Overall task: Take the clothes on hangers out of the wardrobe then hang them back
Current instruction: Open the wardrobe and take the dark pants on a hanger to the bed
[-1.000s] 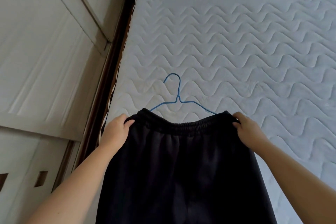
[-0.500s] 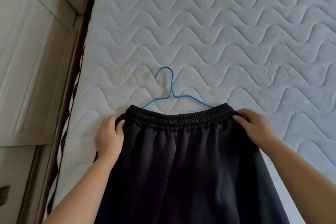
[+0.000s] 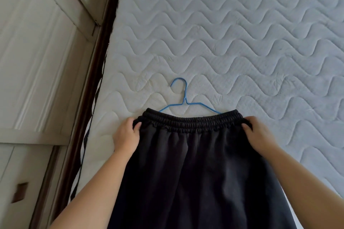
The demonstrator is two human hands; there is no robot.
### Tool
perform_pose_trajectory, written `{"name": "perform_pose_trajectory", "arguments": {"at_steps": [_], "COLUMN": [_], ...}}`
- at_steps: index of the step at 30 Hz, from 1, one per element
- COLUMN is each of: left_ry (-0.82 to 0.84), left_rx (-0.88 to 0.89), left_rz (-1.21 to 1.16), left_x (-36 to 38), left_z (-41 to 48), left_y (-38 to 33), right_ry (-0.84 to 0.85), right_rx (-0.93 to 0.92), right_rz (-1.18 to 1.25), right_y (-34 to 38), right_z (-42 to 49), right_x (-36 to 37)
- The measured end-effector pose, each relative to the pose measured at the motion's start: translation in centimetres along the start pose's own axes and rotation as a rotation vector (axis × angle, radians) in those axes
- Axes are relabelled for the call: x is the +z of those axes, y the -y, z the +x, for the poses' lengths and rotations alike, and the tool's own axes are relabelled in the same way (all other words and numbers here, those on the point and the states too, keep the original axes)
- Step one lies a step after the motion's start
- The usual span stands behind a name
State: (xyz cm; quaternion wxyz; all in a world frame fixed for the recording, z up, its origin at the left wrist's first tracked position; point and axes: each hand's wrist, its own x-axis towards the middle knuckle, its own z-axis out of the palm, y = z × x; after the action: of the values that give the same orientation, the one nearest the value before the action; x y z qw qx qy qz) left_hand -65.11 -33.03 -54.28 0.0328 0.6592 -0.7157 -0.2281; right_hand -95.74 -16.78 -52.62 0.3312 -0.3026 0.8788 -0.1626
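Note:
Black trousers [image 3: 195,169] with an elastic waistband lie spread on the white quilted mattress [image 3: 242,42]. A blue wire hanger [image 3: 184,98] rests on the mattress just beyond the waistband; its shoulders run under the black cloth and only the hook and upper arms show. My left hand [image 3: 125,135] pinches the left end of the waistband. My right hand [image 3: 258,134] grips the right end. Both forearms reach in from the bottom of the view.
White panelled wardrobe doors [image 3: 37,61] stand at the left, with a dark gap and bed frame edge [image 3: 96,80] between them and the mattress. A small square recessed handle [image 3: 19,192] shows at the lower left.
The trousers were lowered onto the mattress and the waistband now lies flat over the hanger's shoulders. The view has shifted slightly, bringing more wardrobe door into sight.

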Motion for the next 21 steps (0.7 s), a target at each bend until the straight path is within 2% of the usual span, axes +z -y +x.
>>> {"name": "perform_pose_trajectory", "arguments": {"at_steps": [2,5,8,13,17,21], "left_ry": [0.07,0.044,0.005,0.081,0.112,0.13], "left_rx": [-0.044,-0.047,-0.033,-0.138,-0.241,-0.323], "left_rz": [0.045,0.065,-0.109,-0.522,-0.642,-0.682], "left_x": [-1.3,-3.5,-6.2,-11.0,-12.7,-14.0], "left_z": [-0.8,-3.5,-8.1,-19.6,-28.7,-37.0], "left_y": [-0.2,-0.7,-1.4,-1.2,0.9,2.9], "right_ry": [0.006,-0.069,-0.065,-0.017,0.04,0.075], "right_rx": [0.038,0.09,0.075,0.085,0.137,0.164], "right_rz": [0.067,0.072,0.081,0.177,0.303,0.293], "right_y": [0.2,-0.1,-0.7,-2.7,-4.3,-5.9], "right_z": [-1.5,-5.5,-10.8,-20.8,-28.5,-35.1], "right_x": [-0.6,-1.8,-2.7,-3.1,-3.9,-4.9]}}
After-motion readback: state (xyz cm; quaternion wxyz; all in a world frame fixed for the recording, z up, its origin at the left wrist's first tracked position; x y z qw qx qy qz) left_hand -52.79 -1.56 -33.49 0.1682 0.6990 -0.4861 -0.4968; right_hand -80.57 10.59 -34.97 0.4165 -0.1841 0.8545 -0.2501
